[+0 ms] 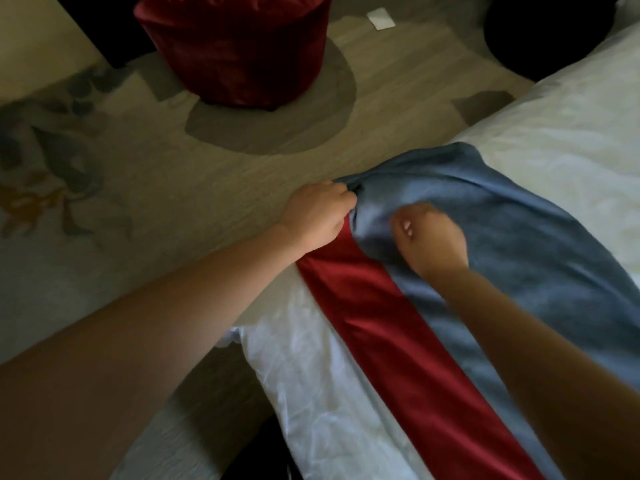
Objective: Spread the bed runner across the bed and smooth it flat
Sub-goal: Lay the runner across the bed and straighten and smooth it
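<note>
— Where's the bed runner (502, 237)?
— On the white bed (311, 375), blue with one red band, bunched at the bed's edge.
— And the two hands?
— The left hand (317, 214) is clenched on the runner's end. The right hand (431, 237) is curled, probably pinching the blue cloth, but it's blurred. One red pouf (232, 46) stands on the carpet (173, 202).

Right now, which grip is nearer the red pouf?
Left. The left grip holds the runner edge on the pouf side; the right grip sits farther onto the bed.
</note>
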